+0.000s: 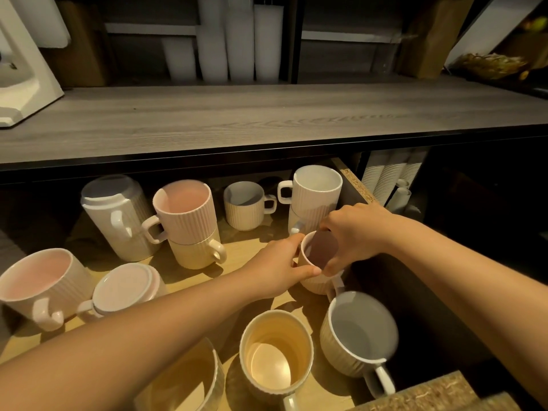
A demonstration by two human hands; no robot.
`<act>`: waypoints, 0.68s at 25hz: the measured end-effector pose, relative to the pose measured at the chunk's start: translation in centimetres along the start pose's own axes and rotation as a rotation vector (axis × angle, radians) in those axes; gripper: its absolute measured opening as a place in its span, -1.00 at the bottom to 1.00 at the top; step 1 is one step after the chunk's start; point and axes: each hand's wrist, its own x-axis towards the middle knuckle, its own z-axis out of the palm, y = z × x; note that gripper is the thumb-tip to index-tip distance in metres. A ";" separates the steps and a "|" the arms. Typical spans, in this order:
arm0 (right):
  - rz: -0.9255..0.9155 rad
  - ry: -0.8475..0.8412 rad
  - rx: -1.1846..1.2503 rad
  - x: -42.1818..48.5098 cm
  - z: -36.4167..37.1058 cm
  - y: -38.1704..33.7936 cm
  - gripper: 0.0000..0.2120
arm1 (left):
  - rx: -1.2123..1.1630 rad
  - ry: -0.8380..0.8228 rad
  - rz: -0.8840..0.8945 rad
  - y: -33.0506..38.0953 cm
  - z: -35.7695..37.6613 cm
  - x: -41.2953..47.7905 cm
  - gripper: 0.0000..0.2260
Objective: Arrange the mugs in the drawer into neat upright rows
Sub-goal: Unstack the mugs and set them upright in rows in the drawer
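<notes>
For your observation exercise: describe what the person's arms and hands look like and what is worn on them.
Both forearms are bare, with no sleeves in view. The left hand and right hand wear no gloves; no rings, watch or bracelets show. Fingernails look short and plain.

**Mugs and hands in the open drawer, counted.**

Twelve ribbed mugs show in the drawer: seven stand singly or lie inverted, namely the pink mug, the overturned pink mug, the overturned white mug, the small grey-lined mug, the held mug, the yellow mug and the grey-lined mug. Two two-mug stacks, the pink-topped stack and the white stack, add four. One cut-off mug sits at the bottom edge. Two hands, left hand and right hand. Three sleeves of paper cups.
</notes>
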 end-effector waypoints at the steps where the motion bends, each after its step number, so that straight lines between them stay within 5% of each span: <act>1: 0.000 -0.016 0.003 0.0 0.0 -0.1 -0.34 | 0.003 -0.003 -0.005 0.0 0.0 0.0 -0.51; 7: -0.023 -0.029 0.045 -0.4 -0.4 -0.6 -0.45 | 0.209 -0.027 0.045 0.8 -2.2 -2.6 -0.50; 10: -0.074 0.162 0.065 -0.6 -1.9 -2.4 -0.55 | 0.401 0.074 0.115 0.5 -5.5 -5.8 -0.55; 17: -0.147 0.202 0.281 3.6 -5.4 -9.1 -0.47 | 0.414 0.369 -0.032 -3.6 -12.1 -11.4 -0.54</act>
